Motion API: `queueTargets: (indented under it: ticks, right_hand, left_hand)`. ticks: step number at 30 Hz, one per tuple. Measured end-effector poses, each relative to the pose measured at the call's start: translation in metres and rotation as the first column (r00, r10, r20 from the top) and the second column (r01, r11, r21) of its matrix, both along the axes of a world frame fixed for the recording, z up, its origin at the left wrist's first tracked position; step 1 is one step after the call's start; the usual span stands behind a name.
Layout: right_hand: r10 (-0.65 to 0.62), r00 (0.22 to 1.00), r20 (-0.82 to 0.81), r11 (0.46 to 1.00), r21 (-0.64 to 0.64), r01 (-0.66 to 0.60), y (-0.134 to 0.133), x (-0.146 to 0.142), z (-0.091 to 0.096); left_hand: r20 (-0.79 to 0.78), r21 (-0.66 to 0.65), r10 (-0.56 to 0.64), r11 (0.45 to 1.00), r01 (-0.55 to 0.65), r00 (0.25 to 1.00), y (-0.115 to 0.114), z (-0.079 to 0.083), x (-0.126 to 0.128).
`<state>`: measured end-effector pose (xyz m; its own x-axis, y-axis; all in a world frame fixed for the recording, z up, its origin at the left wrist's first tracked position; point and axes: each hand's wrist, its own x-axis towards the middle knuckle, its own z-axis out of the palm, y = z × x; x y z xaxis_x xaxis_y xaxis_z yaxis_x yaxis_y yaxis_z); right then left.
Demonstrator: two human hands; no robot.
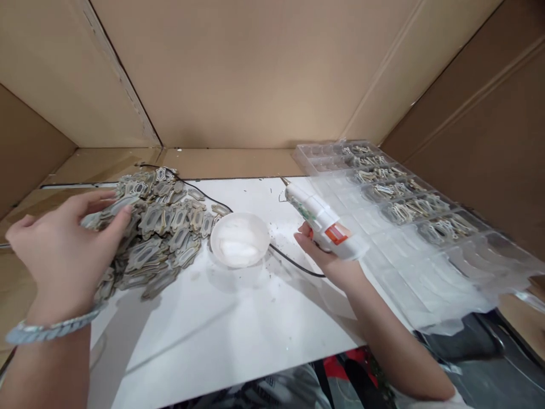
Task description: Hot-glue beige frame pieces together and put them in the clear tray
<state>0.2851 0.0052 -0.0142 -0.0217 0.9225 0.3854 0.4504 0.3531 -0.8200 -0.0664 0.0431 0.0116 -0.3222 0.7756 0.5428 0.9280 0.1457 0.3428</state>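
My right hand (326,258) is closed around a white glue gun (317,213) with an orange label, its metal tip pointing up and away over the white board (230,335). My left hand (63,250), a bracelet on its wrist, rests on the left edge of a large heap of flat grey-green metal pieces (164,227); thumb and fingers pinch one piece at the top of the heap. A small white bowl (239,240) stands between the heap and the glue gun.
A clear plastic compartment tray (426,227) lies to the right, its far cells holding several metal pieces. A black cord (293,264) runs across the board behind the bowl. Cardboard walls (255,74) close in the back and both sides.
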Motion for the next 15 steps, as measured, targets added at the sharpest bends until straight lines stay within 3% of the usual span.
queueTargets:
  ticks: [2, 4, 10, 13, 15]
  right_hand:
    - [0.002, 1.0, 0.004, 1.0, 0.016, -0.002, 0.0, 0.001, 0.0]
    - [0.001, 1.0, 0.026, 0.999, 0.037, -0.002, 0.0, 0.001, -0.001]
    - [0.004, 0.999, 0.033, 0.995, 0.102, -0.008, 0.002, 0.002, -0.002]
    - [0.002, 0.997, 0.071, 0.979, 0.205, -0.016, 0.004, 0.009, 0.003]
    - [0.047, 0.988, 0.148, 0.954, 0.286, -0.088, 0.005, 0.016, 0.008]
  left_hand:
    - [-0.031, -0.15, 0.059, 0.987, -0.063, 0.998, 0.006, 0.0, -0.01]
    - [-0.041, -0.203, 0.09, 0.974, -0.096, 0.995, 0.009, -0.002, -0.015]
    - [-0.234, -0.043, -0.039, 0.999, 0.03, 0.971, -0.01, -0.009, -0.002]
    - [-0.334, -0.088, -0.081, 0.995, 0.055, 0.939, -0.024, -0.013, 0.004]
    - [-0.36, -0.143, -0.135, 0.986, 0.088, 0.923, -0.031, -0.018, 0.002]
